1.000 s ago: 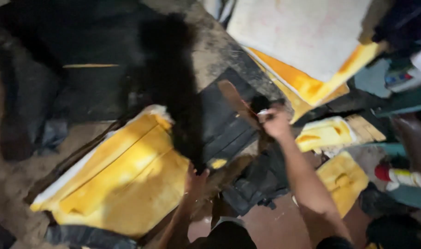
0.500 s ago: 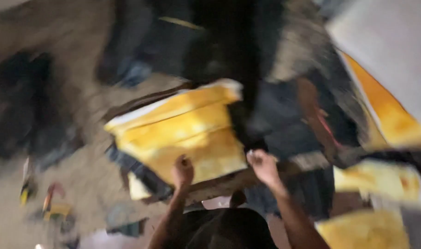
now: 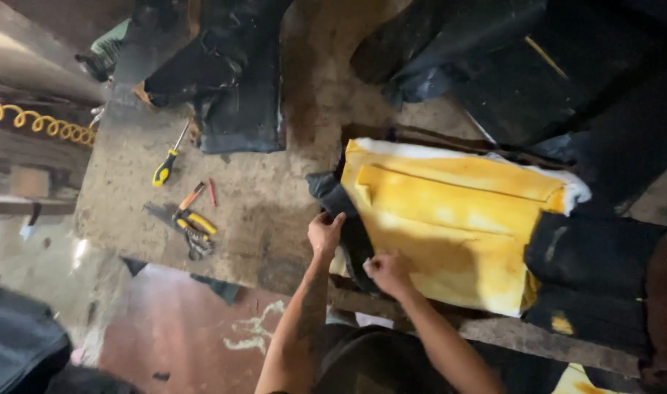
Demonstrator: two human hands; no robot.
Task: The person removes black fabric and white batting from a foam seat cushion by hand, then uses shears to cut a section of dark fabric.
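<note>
Okay, the view has swung since a moment ago and finally settled: the blur is gone and I'm looking straight down at the rough grey concrete table (image 3: 275, 211). The big slab of yellow foam cushion with a white edge (image 3: 450, 219) now lies flat at the table's near edge, about 3 o'clock from centre, where half a second back it was still sliding through the frame.

My left hand (image 3: 324, 232) has come onto the black fabric cover (image 3: 340, 208) at the foam's 9 o'clock end, fingers curled and pinching a fold of it. My right hand (image 3: 386, 271) has dropped from where it was up in the air a second ago; it's now closed on the dark cover edge at the foam's 7 o'clock corner, pressed against the foam.

So I'd judge both hands are set to work the cover along that end of the cushion.

Out at 9 o'clock, well apart from the hands, lie a yellow-handled screwdriver (image 3: 167, 165) and yellow-handled pliers (image 3: 191, 222), untouched. More dark upholstery (image 3: 231, 80) is heaped at 12 o'clock.
</note>
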